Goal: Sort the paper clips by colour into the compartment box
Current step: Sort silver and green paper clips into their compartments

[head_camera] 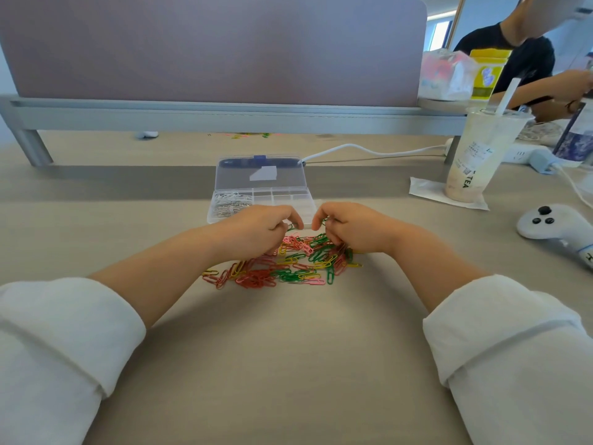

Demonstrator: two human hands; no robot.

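A loose pile of red, pink, yellow and green paper clips (285, 268) lies on the desk in front of me. Behind it stands the clear compartment box (288, 199) with its lid open; white and silver clips (229, 203) fill its left compartments. My left hand (260, 229) hovers over the pile's far edge with fingers curled, pinching a green clip. My right hand (349, 228) is beside it, fingers curled round several green clips. Both hands cover the box's front edge.
A bubble tea cup (478, 155) with a straw stands on a napkin at the right. A white controller (555, 226) lies further right. A white cable (369, 150) runs behind the box. A desk divider (208, 53) closes the back; another person sits beyond it.
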